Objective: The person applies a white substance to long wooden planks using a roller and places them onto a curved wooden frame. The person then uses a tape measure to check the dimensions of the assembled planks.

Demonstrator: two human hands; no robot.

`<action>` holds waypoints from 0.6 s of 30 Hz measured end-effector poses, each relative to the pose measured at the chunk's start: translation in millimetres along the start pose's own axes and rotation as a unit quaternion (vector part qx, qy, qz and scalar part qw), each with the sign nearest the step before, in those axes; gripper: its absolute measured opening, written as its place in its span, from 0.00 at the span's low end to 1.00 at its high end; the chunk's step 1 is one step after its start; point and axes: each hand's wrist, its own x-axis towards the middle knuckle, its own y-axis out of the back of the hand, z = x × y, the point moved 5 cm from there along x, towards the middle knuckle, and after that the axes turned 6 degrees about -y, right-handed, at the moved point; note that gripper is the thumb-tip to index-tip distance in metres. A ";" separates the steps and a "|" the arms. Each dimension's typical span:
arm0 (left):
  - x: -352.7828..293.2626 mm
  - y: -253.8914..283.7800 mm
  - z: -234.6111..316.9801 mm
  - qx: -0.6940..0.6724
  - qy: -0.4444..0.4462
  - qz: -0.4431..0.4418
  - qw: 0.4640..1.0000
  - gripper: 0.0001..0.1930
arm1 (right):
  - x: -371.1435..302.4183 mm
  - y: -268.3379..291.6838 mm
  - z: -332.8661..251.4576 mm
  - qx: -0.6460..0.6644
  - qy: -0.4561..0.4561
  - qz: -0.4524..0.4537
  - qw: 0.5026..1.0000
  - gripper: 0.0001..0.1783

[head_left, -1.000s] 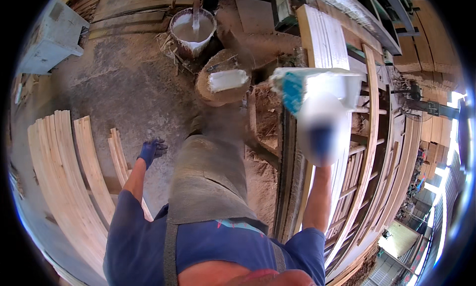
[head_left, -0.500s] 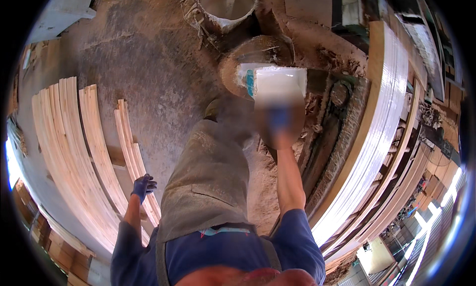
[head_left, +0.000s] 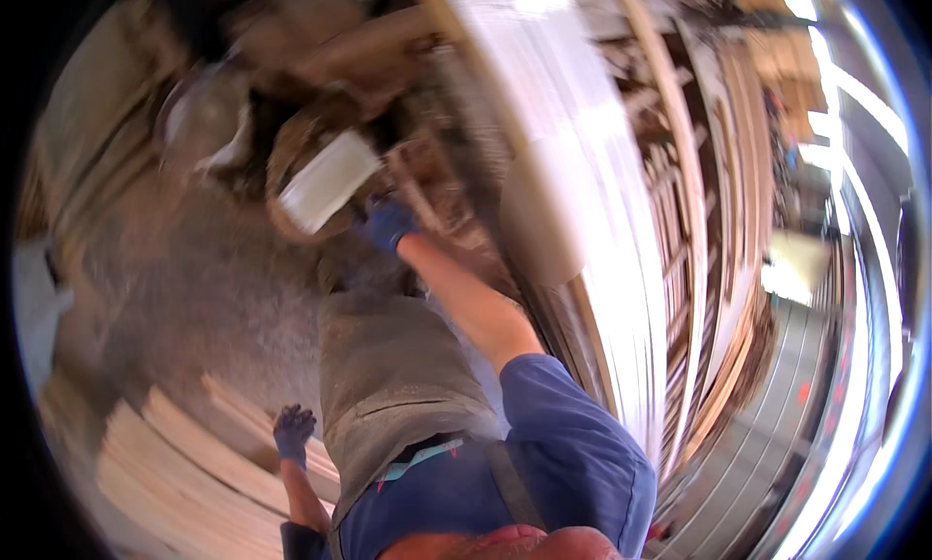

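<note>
My right hand (head_left: 388, 222), in a blue glove, reaches forward to the near right end of a white rectangular block or container (head_left: 332, 181). The white thing lies tilted over a round brown surface (head_left: 287, 162). Motion blur hides the right fingers, so a grip on it cannot be made out. Low on my left side hangs my left hand (head_left: 294, 432), in a dark blue glove. Its fingers are loosely apart with nothing in them, near several pale wooden strips (head_left: 184, 463).
A long shiny white-wrapped stack (head_left: 573, 172) runs close along my right, with racks of timber strips (head_left: 748, 172) beyond. An open round bucket (head_left: 206, 118) stands at the far left of the white thing. Dusty floor (head_left: 184, 279) lies ahead.
The view has swung to the right, so the bucket, white thing and wood strips sit farther left. The white thing now appears slanted. My left hand still hangs at my side.
</note>
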 end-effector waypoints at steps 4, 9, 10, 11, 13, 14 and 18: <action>30.6 -42.3 39.2 0.149 0.034 -0.048 0.987 0.26 | -120.2 84.3 10.5 0.033 0.046 -0.035 0.998 0.21; 51.3 -139.4 98.0 0.183 -0.025 -0.069 0.980 0.23 | -290.3 150.0 71.9 0.139 0.013 -0.172 0.975 0.20; 76.6 -155.2 107.4 0.181 -0.015 -0.130 0.975 0.22 | -317.4 180.5 81.5 0.148 0.003 -0.191 0.970 0.20; 90.7 -172.6 117.4 0.174 -0.004 -0.188 0.967 0.21 | -343.6 219.4 94.0 0.153 0.000 -0.212 0.965 0.20; 91.7 -215.2 110.2 0.198 -0.017 -0.182 0.963 0.17 | -388.9 272.7 136.8 0.287 -0.023 -0.186 0.939 0.21; 84.9 -240.3 117.6 0.222 -0.023 -0.175 0.959 0.16 | -405.0 287.9 156.4 0.342 0.033 -0.120 0.931 0.20; 18.6 -311.2 79.9 0.344 -0.058 -0.100 0.932 0.16 | -463.5 378.2 266.5 0.458 0.048 0.046 0.887 0.16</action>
